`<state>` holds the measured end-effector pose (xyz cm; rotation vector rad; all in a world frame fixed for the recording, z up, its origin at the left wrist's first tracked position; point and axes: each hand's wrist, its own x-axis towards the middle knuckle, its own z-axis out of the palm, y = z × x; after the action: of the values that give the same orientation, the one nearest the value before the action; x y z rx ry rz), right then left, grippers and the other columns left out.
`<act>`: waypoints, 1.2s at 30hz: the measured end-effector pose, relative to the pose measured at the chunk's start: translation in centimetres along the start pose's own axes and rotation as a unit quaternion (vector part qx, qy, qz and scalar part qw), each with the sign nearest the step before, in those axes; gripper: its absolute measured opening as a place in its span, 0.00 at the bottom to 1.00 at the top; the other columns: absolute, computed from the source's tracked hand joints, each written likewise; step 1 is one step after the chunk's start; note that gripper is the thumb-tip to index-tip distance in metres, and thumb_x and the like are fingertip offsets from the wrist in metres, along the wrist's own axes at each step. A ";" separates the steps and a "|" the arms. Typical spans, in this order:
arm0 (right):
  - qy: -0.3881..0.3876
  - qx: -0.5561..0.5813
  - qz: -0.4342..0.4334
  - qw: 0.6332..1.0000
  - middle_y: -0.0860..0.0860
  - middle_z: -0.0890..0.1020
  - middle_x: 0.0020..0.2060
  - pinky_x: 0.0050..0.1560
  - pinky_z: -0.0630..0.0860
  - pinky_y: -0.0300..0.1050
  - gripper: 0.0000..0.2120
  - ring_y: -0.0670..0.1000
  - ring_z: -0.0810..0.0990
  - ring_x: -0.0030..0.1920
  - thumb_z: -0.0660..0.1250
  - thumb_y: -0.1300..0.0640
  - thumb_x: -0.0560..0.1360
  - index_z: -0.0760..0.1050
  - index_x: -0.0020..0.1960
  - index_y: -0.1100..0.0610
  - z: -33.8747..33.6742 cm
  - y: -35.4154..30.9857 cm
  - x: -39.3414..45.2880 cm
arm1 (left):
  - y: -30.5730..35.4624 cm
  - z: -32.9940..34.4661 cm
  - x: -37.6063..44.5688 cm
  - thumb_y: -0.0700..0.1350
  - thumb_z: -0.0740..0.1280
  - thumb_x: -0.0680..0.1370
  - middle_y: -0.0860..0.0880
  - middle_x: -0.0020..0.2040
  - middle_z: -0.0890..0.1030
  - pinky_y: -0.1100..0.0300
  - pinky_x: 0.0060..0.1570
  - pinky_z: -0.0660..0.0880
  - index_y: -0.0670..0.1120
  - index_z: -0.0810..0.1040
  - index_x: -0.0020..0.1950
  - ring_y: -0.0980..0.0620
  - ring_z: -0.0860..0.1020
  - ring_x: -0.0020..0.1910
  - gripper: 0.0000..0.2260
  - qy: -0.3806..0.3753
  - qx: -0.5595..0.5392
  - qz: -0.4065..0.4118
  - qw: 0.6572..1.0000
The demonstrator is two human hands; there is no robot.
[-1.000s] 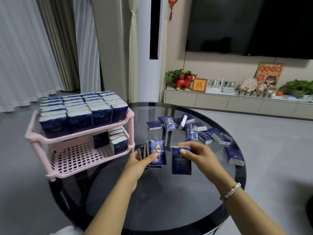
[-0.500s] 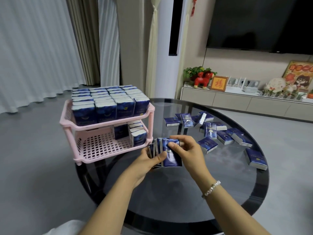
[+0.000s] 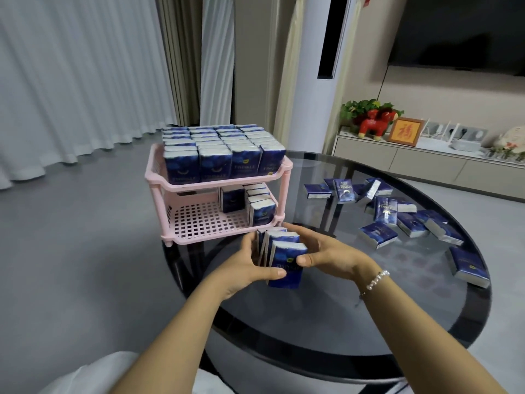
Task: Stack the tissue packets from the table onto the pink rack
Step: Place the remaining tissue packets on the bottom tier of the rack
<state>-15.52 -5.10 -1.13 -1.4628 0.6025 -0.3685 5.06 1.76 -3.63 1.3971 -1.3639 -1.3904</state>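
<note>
Both hands are wrapped around a bunch of upright blue tissue packets (image 3: 284,258), left hand (image 3: 247,265) and right hand (image 3: 329,255) squeezing them together right in front of the pink rack (image 3: 216,223). Top shelf is packed, bottom shelf has a few, and loose packets (image 3: 392,214) lie on the dark counter (image 3: 355,322).

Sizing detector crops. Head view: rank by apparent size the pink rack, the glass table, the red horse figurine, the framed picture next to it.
1. glass table
2. pink rack
3. red horse figurine and framed picture: near alike and far off, not ranked.
</note>
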 end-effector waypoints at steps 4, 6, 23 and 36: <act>0.025 -0.121 0.007 0.992 0.48 0.66 0.71 0.68 0.69 0.49 0.42 0.48 0.69 0.69 0.72 0.68 0.69 0.55 0.74 0.46 0.3 0.3 0.6 | 0.2 -0.5 -0.7 0.48 0.79 0.64 0.53 0.74 0.64 0.56 0.70 0.64 0.56 0.44 0.77 0.56 0.65 0.70 0.54 0.009 0.095 0.000 0.995; 0.030 -0.166 0.006 0.986 0.47 0.67 0.70 0.67 0.70 0.46 0.44 0.47 0.69 0.68 0.71 0.70 0.69 0.54 0.75 0.47 0.6 0.3 0.5 | 0.3 -0.3 -1.0 0.47 0.78 0.66 0.53 0.76 0.59 0.61 0.69 0.61 0.56 0.38 0.77 0.55 0.62 0.72 0.56 0.010 0.139 -0.007 0.990; 0.009 -0.129 -0.013 0.992 0.41 0.73 0.63 0.59 0.75 0.41 0.33 0.51 0.74 0.62 0.67 0.75 0.69 0.65 0.65 0.47 1.1 -0.2 0.9 | -0.4 0.6 -0.8 0.50 0.73 0.72 0.52 0.79 0.41 0.62 0.69 0.56 0.49 0.20 0.70 0.52 0.52 0.77 0.58 0.021 0.205 0.003 0.979; 0.054 -0.045 -0.038 0.997 0.52 0.75 0.65 0.63 0.74 0.46 0.32 0.50 0.75 0.64 0.69 0.65 0.68 0.65 0.69 0.51 1.2 0.3 3.7 | -1.0 -2.5 1.7 0.41 0.79 0.64 0.53 0.68 0.69 0.52 0.68 0.69 0.52 0.49 0.74 0.53 0.71 0.66 0.49 0.112 0.088 0.042 0.989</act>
<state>-11.86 -6.25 -1.98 -1.5624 0.6568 -0.4878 7.45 -0.14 -4.50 1.5402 -1.4046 -1.0458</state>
